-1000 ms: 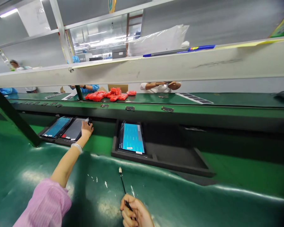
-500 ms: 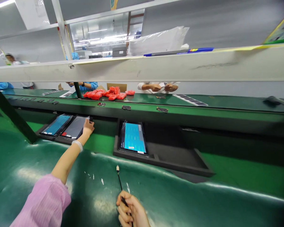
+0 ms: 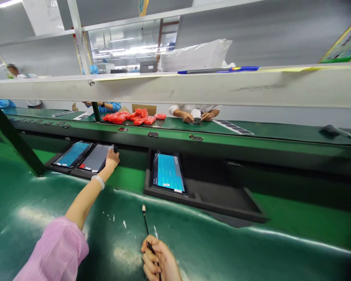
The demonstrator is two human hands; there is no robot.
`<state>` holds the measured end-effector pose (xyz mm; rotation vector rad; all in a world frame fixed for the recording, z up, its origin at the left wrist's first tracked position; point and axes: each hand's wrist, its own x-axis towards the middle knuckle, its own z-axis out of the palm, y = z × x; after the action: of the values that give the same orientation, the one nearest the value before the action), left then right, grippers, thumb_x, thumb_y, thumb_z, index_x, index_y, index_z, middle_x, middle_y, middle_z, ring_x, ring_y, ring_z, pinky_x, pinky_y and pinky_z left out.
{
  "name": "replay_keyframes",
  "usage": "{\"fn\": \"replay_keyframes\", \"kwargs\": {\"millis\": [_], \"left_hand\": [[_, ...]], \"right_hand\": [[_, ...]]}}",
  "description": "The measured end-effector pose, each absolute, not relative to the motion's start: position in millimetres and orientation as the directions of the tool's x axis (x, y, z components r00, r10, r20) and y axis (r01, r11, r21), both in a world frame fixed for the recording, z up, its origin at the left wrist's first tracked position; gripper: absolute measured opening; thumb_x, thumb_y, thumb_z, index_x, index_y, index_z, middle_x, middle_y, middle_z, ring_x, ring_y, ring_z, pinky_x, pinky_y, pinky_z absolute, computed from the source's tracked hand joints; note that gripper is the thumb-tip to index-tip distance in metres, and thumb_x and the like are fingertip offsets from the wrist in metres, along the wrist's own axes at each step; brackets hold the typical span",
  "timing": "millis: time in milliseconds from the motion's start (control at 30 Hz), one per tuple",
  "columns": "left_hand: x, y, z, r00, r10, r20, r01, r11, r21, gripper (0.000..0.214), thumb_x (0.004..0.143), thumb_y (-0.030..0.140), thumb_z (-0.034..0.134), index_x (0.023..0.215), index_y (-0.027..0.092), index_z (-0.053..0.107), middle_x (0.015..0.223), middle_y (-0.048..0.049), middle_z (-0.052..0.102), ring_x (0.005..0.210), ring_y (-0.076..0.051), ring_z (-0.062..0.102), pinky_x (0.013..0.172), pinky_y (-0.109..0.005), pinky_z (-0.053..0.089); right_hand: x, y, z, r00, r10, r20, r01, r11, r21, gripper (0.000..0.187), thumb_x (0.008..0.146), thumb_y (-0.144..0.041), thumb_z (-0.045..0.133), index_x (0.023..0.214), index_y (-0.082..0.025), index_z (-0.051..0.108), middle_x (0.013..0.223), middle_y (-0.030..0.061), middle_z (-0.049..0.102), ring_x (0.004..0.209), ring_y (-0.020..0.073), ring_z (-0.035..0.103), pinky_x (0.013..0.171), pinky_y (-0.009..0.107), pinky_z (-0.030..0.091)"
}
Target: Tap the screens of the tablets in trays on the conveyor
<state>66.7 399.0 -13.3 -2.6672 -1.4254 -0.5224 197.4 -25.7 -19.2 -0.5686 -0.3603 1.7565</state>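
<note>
My left hand (image 3: 112, 159) reaches far out to the left black tray (image 3: 76, 173) and grips the right edge of a grey-screened tablet (image 3: 96, 157) lying in it. A second tablet with a lit blue screen (image 3: 73, 153) lies beside it in the same tray. My right hand (image 3: 159, 262) is at the bottom of the view, closed around a thin black cable (image 3: 146, 226) whose small plug end points away from me on the green mat. A second black tray (image 3: 204, 199) in front of me holds one tablet with a lit blue screen (image 3: 169, 178).
A green conveyor (image 3: 251, 140) runs across behind the trays, carrying small dark parts. Red packets (image 3: 133, 117) lie on the far bench, where other people's hands (image 3: 197, 115) are at work. A white shelf beam (image 3: 193, 88) spans overhead; a dark green strut (image 3: 13, 138) slants at left.
The view has shifted slightly. My left hand stays on the grey tablet's edge and my right hand keeps hold of the cable. The far person's hands have lowered to the bench.
</note>
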Motion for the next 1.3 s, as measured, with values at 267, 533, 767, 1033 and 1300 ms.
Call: {"fn": "replay_keyframes", "kwargs": {"millis": [267,533,767,1033,1300], "left_hand": [[79,380,-15,0.452,0.842,0.295,0.882,-0.472,-0.004,0.032,0.096,0.037,0.063,0.118,0.014,0.062,0.126,-0.0119,0.058,0.119,-0.029,0.054,0.104,-0.054,0.044],[74,347,-7,0.384,0.845,0.371,0.908,-0.418,0.011,0.041,0.099,0.044,0.058,0.128,0.015,0.058,0.144,-0.0142,0.047,0.139,-0.034,0.035,0.114,-0.06,0.029],[17,347,15,0.328,0.87,0.369,0.924,-0.377,0.068,0.04,0.102,0.038,0.053,0.137,0.019,0.053,0.151,-0.0118,0.04,0.143,-0.035,0.028,0.116,-0.063,0.024],[-5,422,49,0.252,0.94,0.231,0.946,-0.29,0.145,0.039,0.099,0.038,0.059,0.131,0.016,0.055,0.139,-0.0129,0.049,0.132,-0.034,0.043,0.109,-0.06,0.036],[24,421,31,0.201,0.962,0.184,0.939,-0.242,0.244,0.04,0.098,0.043,0.058,0.127,0.016,0.057,0.133,-0.0132,0.053,0.127,-0.034,0.046,0.108,-0.059,0.036]], "right_hand": [[196,-28,-18,-0.175,0.963,-0.203,-0.81,-0.258,-0.526,0.023,0.075,-0.037,0.067,0.073,-0.014,0.071,0.054,-0.0116,0.028,0.04,0.0029,0.009,0.033,0.015,0.015],[195,-28,-15,-0.17,0.968,-0.185,-0.803,-0.245,-0.543,0.023,0.074,-0.037,0.07,0.074,-0.014,0.073,0.054,-0.0117,0.028,0.041,0.0032,0.009,0.033,0.016,0.014],[195,-26,-14,-0.183,0.969,-0.167,-0.8,-0.245,-0.547,0.023,0.077,-0.036,0.067,0.076,-0.014,0.073,0.055,-0.0113,0.027,0.042,0.0037,0.01,0.034,0.016,0.015],[192,-24,-12,-0.202,0.967,-0.155,-0.796,-0.255,-0.55,0.023,0.075,-0.035,0.067,0.075,-0.013,0.073,0.055,-0.0112,0.03,0.041,0.0025,0.01,0.034,0.015,0.015],[193,-21,-16,-0.216,0.965,-0.149,-0.781,-0.262,-0.567,0.022,0.072,-0.036,0.064,0.071,-0.015,0.071,0.051,-0.0122,0.029,0.037,0.0028,0.008,0.031,0.017,0.013]]}}
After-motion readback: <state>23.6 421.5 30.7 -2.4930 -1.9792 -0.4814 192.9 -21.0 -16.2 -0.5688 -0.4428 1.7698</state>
